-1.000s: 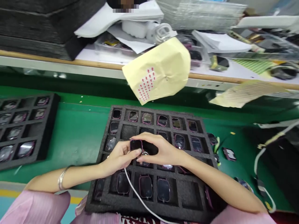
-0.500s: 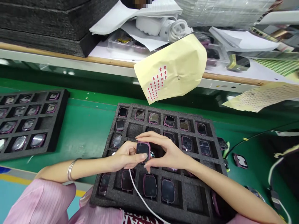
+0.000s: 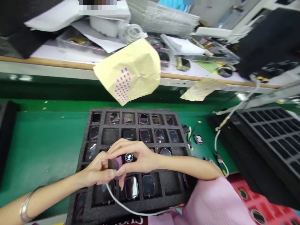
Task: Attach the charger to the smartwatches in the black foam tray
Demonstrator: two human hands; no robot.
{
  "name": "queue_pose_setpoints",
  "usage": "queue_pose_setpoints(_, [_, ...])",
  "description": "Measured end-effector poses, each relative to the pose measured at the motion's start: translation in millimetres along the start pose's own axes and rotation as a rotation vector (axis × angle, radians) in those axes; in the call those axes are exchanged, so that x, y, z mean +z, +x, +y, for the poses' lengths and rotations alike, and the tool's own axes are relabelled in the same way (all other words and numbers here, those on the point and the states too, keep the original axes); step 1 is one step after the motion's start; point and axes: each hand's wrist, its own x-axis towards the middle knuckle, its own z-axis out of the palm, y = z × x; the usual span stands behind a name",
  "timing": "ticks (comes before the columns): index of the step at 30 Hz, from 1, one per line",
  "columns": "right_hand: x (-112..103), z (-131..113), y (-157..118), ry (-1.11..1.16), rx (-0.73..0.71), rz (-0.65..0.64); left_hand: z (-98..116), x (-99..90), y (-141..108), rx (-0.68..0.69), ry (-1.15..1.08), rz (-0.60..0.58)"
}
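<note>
Above a dark grey foam tray point(image 3: 168, 181), the left hand point(image 3: 98, 173) clasps a purple-framed, rectangular smartwatch point(image 3: 119, 162); the right hand point(image 3: 144, 156) pinches its edge. A thin white cable point(image 3: 126, 208) leaves at five o'clock. The step looks like close two-handed handling, calling for steady fingertips. Pale yellow paper point(image 3: 145, 78) at twelve carries red arrows; white lettering point(image 3: 131, 220) at six is illegible.
</note>
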Motion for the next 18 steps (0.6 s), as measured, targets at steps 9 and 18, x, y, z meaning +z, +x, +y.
queue_pose_setpoints(9, [2,12,-9,-0.221,-0.094,-0.026,5,13.9,-7,-0.154,-0.033,0.151])
queue_pose_setpoints(18, [2,15,-10,-0.227,-0.125,0.015,5,11.7,-5,-0.138,-0.049,0.121])
